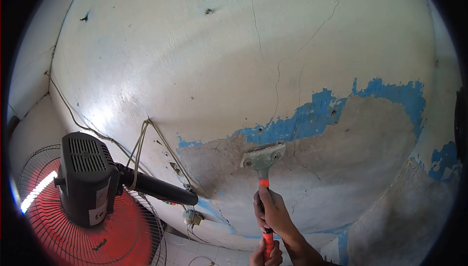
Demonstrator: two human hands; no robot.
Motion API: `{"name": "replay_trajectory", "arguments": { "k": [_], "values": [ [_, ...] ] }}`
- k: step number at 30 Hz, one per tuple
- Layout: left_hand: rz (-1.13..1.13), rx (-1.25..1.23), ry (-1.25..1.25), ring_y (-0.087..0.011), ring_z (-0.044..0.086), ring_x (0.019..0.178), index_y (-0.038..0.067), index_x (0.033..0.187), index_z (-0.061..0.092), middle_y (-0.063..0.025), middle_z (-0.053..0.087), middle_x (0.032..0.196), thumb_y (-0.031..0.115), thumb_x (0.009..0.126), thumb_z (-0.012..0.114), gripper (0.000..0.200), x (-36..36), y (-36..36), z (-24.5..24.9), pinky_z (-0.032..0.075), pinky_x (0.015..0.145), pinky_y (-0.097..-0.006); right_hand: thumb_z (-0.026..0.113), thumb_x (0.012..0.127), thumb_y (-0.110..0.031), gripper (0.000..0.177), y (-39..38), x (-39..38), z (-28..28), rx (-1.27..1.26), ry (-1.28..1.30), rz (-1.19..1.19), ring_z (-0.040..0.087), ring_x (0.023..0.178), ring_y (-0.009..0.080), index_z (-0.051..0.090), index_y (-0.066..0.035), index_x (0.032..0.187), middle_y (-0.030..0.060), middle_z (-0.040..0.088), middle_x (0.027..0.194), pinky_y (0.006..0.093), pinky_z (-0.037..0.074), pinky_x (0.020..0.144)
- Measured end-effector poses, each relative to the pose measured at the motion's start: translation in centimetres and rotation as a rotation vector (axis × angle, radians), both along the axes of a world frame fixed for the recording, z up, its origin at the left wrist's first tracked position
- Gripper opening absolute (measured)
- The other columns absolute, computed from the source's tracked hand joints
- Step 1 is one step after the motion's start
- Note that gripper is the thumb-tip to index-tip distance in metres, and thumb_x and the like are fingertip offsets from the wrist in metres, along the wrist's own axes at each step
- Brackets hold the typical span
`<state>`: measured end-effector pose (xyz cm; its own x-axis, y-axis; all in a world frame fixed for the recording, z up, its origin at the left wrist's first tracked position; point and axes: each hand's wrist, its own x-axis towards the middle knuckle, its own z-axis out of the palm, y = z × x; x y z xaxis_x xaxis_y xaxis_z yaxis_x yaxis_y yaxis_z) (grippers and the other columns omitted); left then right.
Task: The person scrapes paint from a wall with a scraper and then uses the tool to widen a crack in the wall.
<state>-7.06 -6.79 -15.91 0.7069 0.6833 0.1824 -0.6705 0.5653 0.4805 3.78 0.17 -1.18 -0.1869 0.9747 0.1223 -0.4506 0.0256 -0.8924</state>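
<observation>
A long-handled scraper [263, 159] with a wide grey head and an orange-and-black handle stands upright against the wall. Its blade edge meets the wall where bare grey plaster borders a strip of blue paint [312, 117]. My right hand [274, 213] is wrapped round the upper part of the handle, below the head. Lower down, at the bottom edge of the view, my left hand [266, 256] grips the same handle and is partly cut off. Cream paint [195, 61] with thin cracks covers the wall above the blue strip.
A fan [90, 183] with a wire cage and red blades fills the lower left, tied by cord to a black pole [158, 186]. Cable [80, 124] runs along the wall behind it. A small electrical fitting [192, 216] hangs near the pole's end.
</observation>
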Motion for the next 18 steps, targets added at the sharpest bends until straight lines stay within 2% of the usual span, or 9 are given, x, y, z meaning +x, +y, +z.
{"name": "replay_trajectory", "arguments": {
  "k": [3,6,11,17,18],
  "values": [
    [0.06,-0.321,0.085,-0.0109,0.024,0.029,0.009,0.078,0.046,0.0001,0.034,0.045,0.057,0.099,0.029,0.054,-0.1,-1.3,0.4,0.024,0.028,-0.0256,0.036,0.102,-0.043,0.044,-0.1,0.0,-0.2,-0.02,0.001,0.014,0.031,0.03,0.0089,0.043,-0.006,0.081,-0.0011,0.035,0.049,0.0268,0.031,0.031],
    [0.01,-0.262,0.071,-0.0106,0.023,0.028,0.009,0.078,0.045,0.0003,0.033,0.045,0.056,0.099,0.029,0.054,-0.2,-1.2,0.4,0.024,0.028,-0.0252,0.036,0.102,-0.043,0.044,-0.1,0.0,-0.9,-0.025,0.008,0.025,0.032,0.03,0.0092,0.043,-0.006,0.081,-0.0008,0.035,0.048,0.027,0.031,0.031],
    [0.085,-0.179,0.189,-0.0098,0.024,0.029,0.01,0.075,0.043,0.0019,0.033,0.045,0.057,0.099,0.028,0.055,-0.5,-1.5,0.8,0.023,0.03,-0.024,0.037,0.102,-0.041,0.044,-0.3,-0.1,-0.2,-0.039,0.02,0.025,0.034,0.032,0.0077,0.041,-0.007,0.075,-0.0023,0.035,0.05,0.0254,0.032,0.032],
    [0.118,-0.315,0.188,-0.0101,0.024,0.029,0.011,0.077,0.043,0.0018,0.033,0.045,0.057,0.099,0.027,0.054,0.0,-1.4,1.0,0.022,0.03,-0.0242,0.038,0.102,-0.041,0.044,-0.2,0.0,0.2,-0.035,0.015,0.051,0.034,0.032,0.0075,0.041,-0.007,0.075,-0.0028,0.035,0.05,0.0255,0.032,0.032],
    [0.11,-0.278,0.164,-0.0102,0.024,0.029,0.011,0.077,0.043,0.0017,0.033,0.045,0.057,0.099,0.027,0.054,-0.2,-1.4,0.9,0.022,0.03,-0.0243,0.038,0.102,-0.041,0.044,-0.2,-0.1,0.2,-0.042,0.023,0.047,0.034,0.032,0.0075,0.041,-0.007,0.075,-0.0028,0.035,0.05,0.0255,0.032,0.032]
  ]
}}
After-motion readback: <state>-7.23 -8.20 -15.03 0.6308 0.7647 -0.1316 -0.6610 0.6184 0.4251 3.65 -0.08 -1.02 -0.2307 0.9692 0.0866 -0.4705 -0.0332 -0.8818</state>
